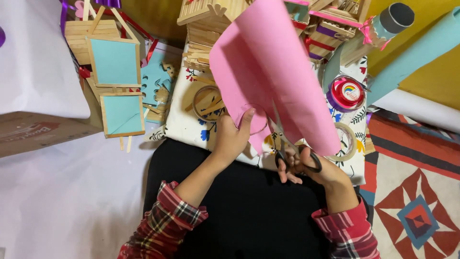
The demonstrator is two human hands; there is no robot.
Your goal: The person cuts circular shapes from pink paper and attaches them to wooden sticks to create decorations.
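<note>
from the head camera: your left hand [231,136] pinches the pink paper sheet [273,72] above the floral cloth [189,125], your right hand [306,168] closed in black scissors [287,153], mid-cut; the next snip seems to call for steady paper.

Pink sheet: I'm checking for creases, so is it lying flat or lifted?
Lifted: the pink sheet curves upward, pinched by the left hand; scissors below.
</note>
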